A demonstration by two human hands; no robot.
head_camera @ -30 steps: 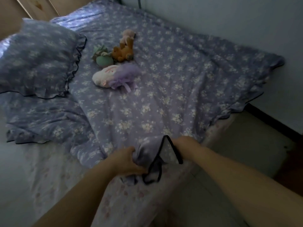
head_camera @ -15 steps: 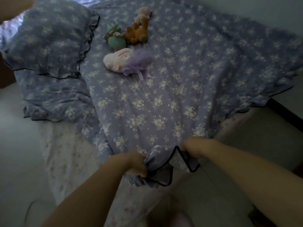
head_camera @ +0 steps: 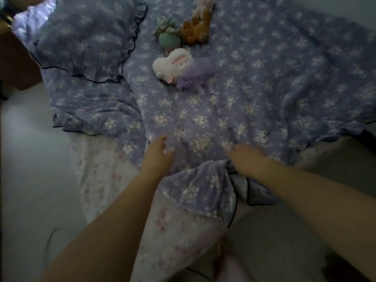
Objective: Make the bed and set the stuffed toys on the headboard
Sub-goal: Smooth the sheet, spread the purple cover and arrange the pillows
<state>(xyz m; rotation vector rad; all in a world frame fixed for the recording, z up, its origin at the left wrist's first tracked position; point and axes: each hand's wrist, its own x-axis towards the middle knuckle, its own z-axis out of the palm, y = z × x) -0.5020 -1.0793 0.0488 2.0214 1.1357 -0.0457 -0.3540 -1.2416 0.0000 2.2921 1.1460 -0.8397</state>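
My left hand [head_camera: 157,152] lies on the purple flowered quilt [head_camera: 254,88] near its front corner, fingers loosely spread and thumb out, holding nothing. My right hand [head_camera: 245,157] rests palm down on the same quilt a little to the right, knuckles up, fingers bent over the cloth; I cannot tell whether they pinch any of it. Just in front of that hand the corner of the quilt [head_camera: 205,190] is folded back and hangs over the edge of the bed, its dark piping showing along the frill. Below it the pale flowered sheet [head_camera: 105,171] covers the mattress down toward the floor [head_camera: 30,159].

Farther up the bed, the stuffed toys lie together on the quilt, not on any headboard. The white rabbit [head_camera: 173,67] lies on its side, with a purple gauzy skirt and ribbons trailing to its right. Beyond it sits a round green toy [head_camera: 168,38], touching or just beside a brown bear [head_camera: 196,30] lying on its back, and a pink toy [head_camera: 202,6] is at the bear's far end, blurred at the top of the view.

To the left a frilled pillow [head_camera: 85,37] in the same print lies on the quilt, with rumpled folds of the quilt below it
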